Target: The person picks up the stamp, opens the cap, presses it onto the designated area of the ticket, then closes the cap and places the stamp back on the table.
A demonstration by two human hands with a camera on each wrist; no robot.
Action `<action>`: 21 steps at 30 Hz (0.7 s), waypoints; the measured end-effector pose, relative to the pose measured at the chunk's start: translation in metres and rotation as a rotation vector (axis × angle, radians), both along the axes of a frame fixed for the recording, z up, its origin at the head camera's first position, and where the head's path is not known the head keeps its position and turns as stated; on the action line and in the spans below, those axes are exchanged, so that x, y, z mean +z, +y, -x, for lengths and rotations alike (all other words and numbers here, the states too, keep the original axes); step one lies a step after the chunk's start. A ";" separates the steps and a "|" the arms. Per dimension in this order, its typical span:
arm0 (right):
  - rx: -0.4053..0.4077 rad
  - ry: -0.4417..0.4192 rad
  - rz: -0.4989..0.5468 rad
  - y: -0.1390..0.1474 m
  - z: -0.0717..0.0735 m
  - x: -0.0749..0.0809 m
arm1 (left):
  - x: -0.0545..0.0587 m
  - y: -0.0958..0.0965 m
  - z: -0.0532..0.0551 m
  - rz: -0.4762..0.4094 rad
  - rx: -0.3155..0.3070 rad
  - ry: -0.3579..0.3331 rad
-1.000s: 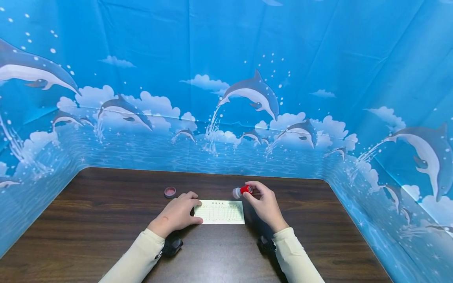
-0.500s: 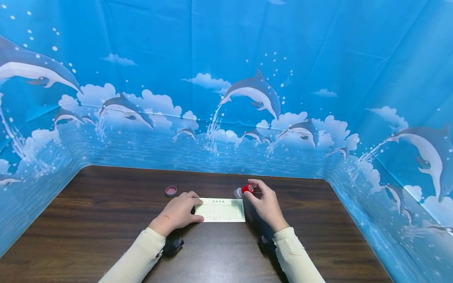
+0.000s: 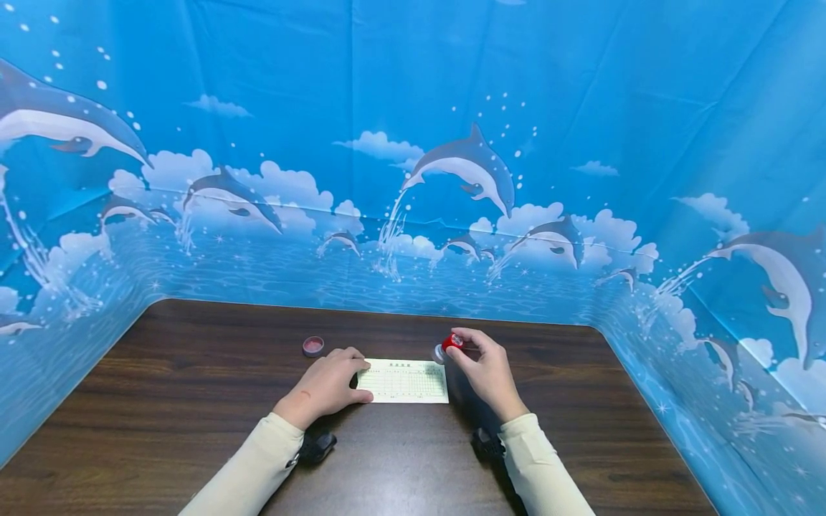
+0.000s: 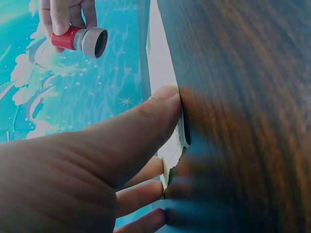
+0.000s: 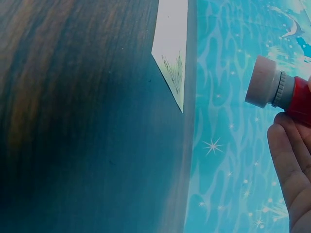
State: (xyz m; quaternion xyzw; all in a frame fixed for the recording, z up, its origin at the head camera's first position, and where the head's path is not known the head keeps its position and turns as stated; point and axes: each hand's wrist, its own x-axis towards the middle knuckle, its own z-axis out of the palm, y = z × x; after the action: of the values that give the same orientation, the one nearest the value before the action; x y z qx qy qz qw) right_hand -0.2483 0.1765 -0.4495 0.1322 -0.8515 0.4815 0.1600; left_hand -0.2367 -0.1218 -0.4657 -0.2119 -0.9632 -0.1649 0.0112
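Note:
A pale green printed form pad (image 3: 406, 382) lies on the brown wooden table. My left hand (image 3: 325, 383) rests on its left end, thumb (image 4: 165, 99) pressing near the front edge and fingertips (image 4: 150, 189) at the end and far edge. In my right hand (image 3: 487, 374) a red stamp (image 3: 454, 340) is pinched between thumb and fingers. It is held tilted near the pad's far right corner. The wrist views show the stamp's grey ribbed neck and wide pale round end (image 5: 261, 81). From the left wrist view that end looks dark inside.
A small round tin with a reddish pad (image 3: 313, 346) stands behind my left hand. The dark wood tabletop (image 3: 193, 401) is bordered by a blue dolphin-print curtain (image 3: 290, 276) at the back and sides.
My right hand has turned the stamp, so its pale end shows less in the head view. The left hand keeps its place on the pad; the head view has shifted slightly.

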 end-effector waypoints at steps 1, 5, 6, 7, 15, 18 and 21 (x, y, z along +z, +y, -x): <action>0.000 -0.001 0.000 0.000 0.000 0.000 | 0.000 0.000 0.000 0.003 -0.002 0.001; -0.003 -0.014 -0.002 -0.001 0.000 0.001 | 0.001 0.000 0.000 0.004 -0.008 -0.001; -0.004 -0.015 -0.003 -0.001 0.000 0.001 | 0.001 0.000 0.000 0.003 -0.009 -0.001; -0.005 -0.015 -0.006 -0.001 0.000 0.001 | 0.001 0.000 0.000 0.003 -0.010 -0.001; 0.004 0.009 -0.019 -0.003 -0.002 0.003 | 0.001 0.000 -0.001 0.008 -0.007 0.005; 0.008 0.005 -0.016 -0.003 -0.003 0.004 | 0.002 -0.001 -0.001 0.006 -0.007 0.004; 0.017 -0.002 -0.012 -0.003 -0.003 0.004 | 0.001 -0.001 0.000 0.007 -0.006 0.001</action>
State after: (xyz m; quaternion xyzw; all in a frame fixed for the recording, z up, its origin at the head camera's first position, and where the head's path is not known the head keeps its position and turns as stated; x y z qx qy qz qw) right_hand -0.2455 0.1734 -0.4453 0.1401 -0.8534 0.4778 0.1544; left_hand -0.2371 -0.1226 -0.4651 -0.2149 -0.9631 -0.1616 0.0105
